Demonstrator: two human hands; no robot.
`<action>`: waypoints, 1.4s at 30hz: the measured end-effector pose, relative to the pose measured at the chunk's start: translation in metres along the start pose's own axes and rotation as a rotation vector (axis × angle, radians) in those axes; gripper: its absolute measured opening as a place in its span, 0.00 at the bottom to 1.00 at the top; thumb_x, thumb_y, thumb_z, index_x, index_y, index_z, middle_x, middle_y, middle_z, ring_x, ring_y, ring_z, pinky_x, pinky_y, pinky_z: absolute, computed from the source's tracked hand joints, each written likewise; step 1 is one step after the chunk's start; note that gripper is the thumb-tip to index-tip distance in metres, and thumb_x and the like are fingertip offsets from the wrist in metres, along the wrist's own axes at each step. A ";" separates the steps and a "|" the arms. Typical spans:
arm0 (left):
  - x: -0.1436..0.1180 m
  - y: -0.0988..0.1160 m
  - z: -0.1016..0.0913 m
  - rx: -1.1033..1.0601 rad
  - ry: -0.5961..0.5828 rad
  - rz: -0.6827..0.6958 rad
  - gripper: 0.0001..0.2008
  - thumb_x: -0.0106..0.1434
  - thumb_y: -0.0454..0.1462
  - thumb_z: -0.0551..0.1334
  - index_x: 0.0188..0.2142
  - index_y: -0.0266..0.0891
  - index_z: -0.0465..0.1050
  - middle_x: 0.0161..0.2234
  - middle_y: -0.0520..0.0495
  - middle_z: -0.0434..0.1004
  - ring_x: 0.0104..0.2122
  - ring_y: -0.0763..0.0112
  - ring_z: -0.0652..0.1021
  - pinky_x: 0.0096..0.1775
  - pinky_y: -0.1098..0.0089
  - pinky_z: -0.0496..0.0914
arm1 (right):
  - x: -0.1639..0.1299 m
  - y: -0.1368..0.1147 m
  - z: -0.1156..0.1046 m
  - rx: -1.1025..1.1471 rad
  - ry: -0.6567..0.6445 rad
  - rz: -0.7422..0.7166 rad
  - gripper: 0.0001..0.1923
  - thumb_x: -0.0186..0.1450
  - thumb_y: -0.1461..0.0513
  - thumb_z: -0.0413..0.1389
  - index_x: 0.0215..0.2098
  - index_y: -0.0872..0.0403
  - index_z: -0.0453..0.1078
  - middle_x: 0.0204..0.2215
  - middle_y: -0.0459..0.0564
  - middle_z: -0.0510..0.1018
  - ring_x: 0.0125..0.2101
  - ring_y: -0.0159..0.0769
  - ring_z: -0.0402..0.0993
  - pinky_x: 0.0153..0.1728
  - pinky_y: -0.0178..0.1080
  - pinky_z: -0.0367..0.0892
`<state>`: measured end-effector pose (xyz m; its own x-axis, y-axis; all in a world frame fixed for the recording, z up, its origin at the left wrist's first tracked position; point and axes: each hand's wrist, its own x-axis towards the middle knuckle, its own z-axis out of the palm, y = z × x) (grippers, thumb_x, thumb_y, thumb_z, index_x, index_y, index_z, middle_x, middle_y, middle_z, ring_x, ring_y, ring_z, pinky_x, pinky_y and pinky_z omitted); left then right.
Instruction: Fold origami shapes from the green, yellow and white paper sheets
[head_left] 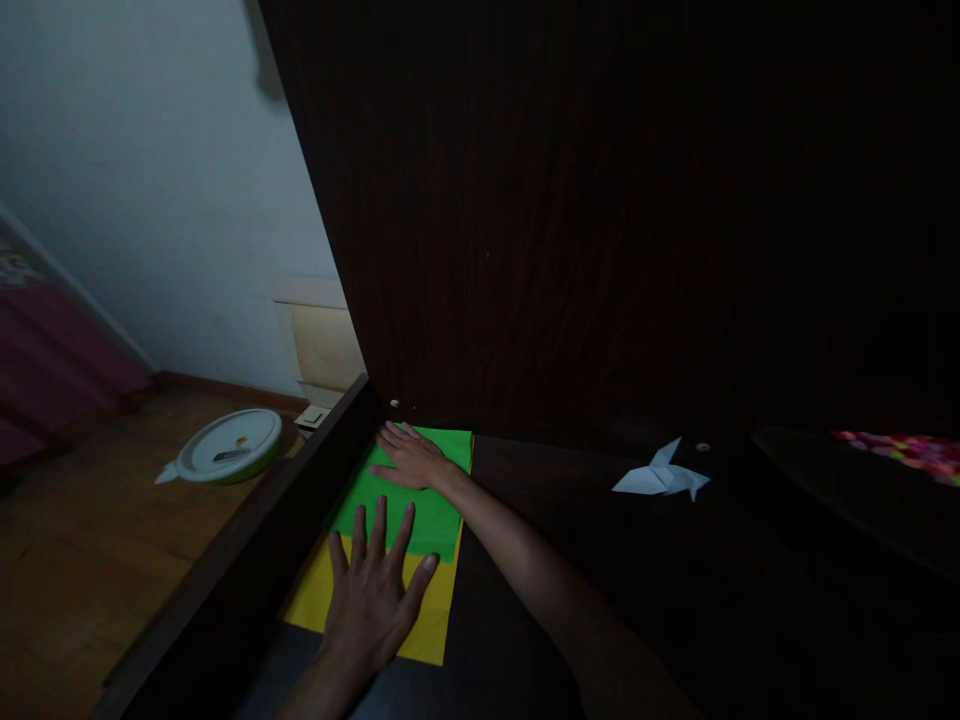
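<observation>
A green sheet of paper [431,515] lies over a larger yellow sheet [431,625], whose near part and right edge show beneath it. My left hand [371,600] spreads its fingers over both sheets, with the fingertips on the green and the palm above the yellow. Farther away, my right hand [411,458] rests flat on the far part of the green sheet, fingers stretched to the left. Neither hand grips anything. Off to the right on the dark surface sits a folded white paper figure [661,478], bird- or fish-like, apart from both hands.
A raised dark wooden rail [247,560] borders the surface on the left, and a tall dark panel [525,220] stands behind. Beyond the rail, a round white-lidded container [225,440] stands on the floor. A colourful patterned item [911,452] appears at the far right.
</observation>
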<state>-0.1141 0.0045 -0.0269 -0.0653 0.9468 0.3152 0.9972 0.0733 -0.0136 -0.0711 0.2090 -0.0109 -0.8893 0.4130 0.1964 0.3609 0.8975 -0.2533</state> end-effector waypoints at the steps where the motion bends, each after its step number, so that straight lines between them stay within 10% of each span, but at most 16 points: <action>1: 0.000 0.000 0.000 0.002 0.003 -0.004 0.28 0.68 0.50 0.53 0.65 0.46 0.62 0.66 0.34 0.59 0.65 0.33 0.56 0.57 0.35 0.53 | -0.002 0.001 -0.002 0.000 0.003 -0.024 0.33 0.73 0.51 0.46 0.66 0.66 0.55 0.67 0.63 0.55 0.68 0.46 0.46 0.68 0.49 0.44; 16: 0.001 0.004 -0.005 -0.011 0.002 -0.092 0.27 0.66 0.50 0.55 0.64 0.49 0.64 0.66 0.36 0.58 0.65 0.29 0.53 0.58 0.34 0.49 | -0.065 0.045 -0.018 -0.026 -0.074 -0.053 0.32 0.74 0.50 0.44 0.69 0.58 0.50 0.69 0.55 0.49 0.69 0.40 0.41 0.68 0.47 0.42; 23: 0.003 0.008 -0.008 0.043 -0.038 -0.177 0.36 0.65 0.53 0.55 0.66 0.33 0.60 0.66 0.29 0.58 0.64 0.28 0.53 0.59 0.37 0.50 | -0.061 0.034 -0.029 -0.060 -0.065 -0.068 0.30 0.72 0.54 0.49 0.67 0.63 0.56 0.67 0.61 0.55 0.68 0.45 0.45 0.68 0.50 0.43; 42: 0.000 0.008 -0.006 0.059 -0.029 -0.174 0.33 0.65 0.52 0.57 0.64 0.38 0.63 0.65 0.30 0.58 0.64 0.29 0.56 0.59 0.36 0.48 | -0.007 0.009 -0.005 -0.031 -0.047 -0.024 0.35 0.72 0.49 0.47 0.68 0.65 0.53 0.67 0.60 0.55 0.68 0.43 0.49 0.67 0.46 0.47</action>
<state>-0.1055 0.0029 -0.0209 -0.2386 0.9269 0.2898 0.9670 0.2543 -0.0172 -0.0603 0.2149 -0.0093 -0.9099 0.3838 0.1574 0.3467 0.9119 -0.2196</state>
